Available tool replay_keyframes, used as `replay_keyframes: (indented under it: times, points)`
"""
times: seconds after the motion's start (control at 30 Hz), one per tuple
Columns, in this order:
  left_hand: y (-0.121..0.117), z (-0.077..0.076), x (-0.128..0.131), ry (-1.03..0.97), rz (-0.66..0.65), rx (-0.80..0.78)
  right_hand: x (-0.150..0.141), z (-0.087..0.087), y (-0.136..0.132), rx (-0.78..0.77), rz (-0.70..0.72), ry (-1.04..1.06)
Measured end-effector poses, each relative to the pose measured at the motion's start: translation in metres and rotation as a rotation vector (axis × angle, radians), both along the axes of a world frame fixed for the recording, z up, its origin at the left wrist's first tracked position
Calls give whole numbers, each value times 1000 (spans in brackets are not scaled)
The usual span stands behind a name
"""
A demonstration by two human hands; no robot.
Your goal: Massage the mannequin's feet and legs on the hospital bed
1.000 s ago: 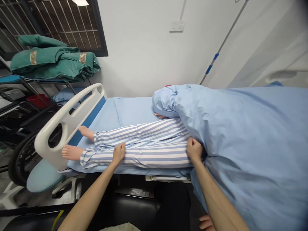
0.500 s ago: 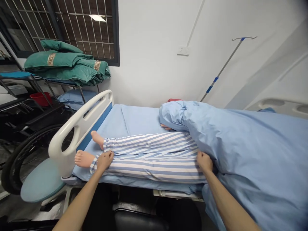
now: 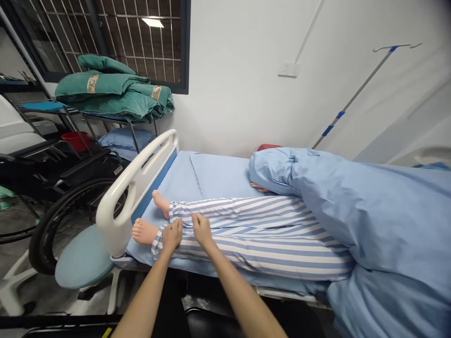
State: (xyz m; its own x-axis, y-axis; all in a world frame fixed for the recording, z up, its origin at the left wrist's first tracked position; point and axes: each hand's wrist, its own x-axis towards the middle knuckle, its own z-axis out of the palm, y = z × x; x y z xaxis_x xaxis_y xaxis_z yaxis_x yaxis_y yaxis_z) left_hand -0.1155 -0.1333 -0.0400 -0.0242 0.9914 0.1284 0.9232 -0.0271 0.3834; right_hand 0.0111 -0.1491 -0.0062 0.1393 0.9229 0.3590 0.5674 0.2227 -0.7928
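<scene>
Left hand (image 3: 172, 236) and right hand (image 3: 202, 230) on a manikin's (image 3: 143, 231) striped trousers (image 3: 253, 234), just off the footboard (image 3: 120, 211).

Nearest the footboard, a bare foot (image 3: 160, 204) pokes past the trouser cuff (image 3: 158, 243), and the left hand's fingers (image 3: 175, 230) lie close together on that leg. Slightly farther along, the right hand's fingers (image 3: 198, 221) sit together on the cloth; whether either hand is gripping, I can't tell. Light, even pressure would suit thin cloth. Room is tight by the footboard, and the near edge of the bed (image 3: 225, 277) runs just below the wrists. Farthest from the footboard, a blue duvet (image 3: 352, 220) covers the rest.
</scene>
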Motion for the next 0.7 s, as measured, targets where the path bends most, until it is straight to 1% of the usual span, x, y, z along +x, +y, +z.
replay_keyframes:
  times: [0.03, 0.07, 0.13, 0.2, 0.27, 0.33, 0.4, 0.47, 0.57, 0.63, 0.7]
  points:
    - [1, -1, -2, -12, 14, 11, -23, -2, -1, 0, 30, 28]
    - [2, -3, -4, -19, 22, 16, -40, -5, -2, -7, 32, 47]
    - [3, -6, -6, -36, 18, 28, -58, -14, -6, -48, -32, 61]
    - [2, -11, -7, -66, 11, 53, -63, -22, -7, -93, -104, 43]
    - [1, -15, -8, -104, 11, 84, -61, -27, -7, -115, -125, 14]
    - [2, -17, -8, -157, 12, 99, -59, -28, -6, -120, -126, -5]
    - [3, -17, -8, -244, 6, 107, -59, -26, -4, -128, -142, -13]
    - [5, -12, -7, -381, -8, 105, -60, -25, -3, -129, -151, -12]
    - [7, 1, -3, -722, -13, 94, -61, -27, -1, -118, -140, -1]
    - [7, 8, 3, -981, 42, 71, -60, -30, 1, -115, -135, 12]
    - [7, 11, 8, -1140, 119, 62, -59, -32, 2, -114, -140, 34]
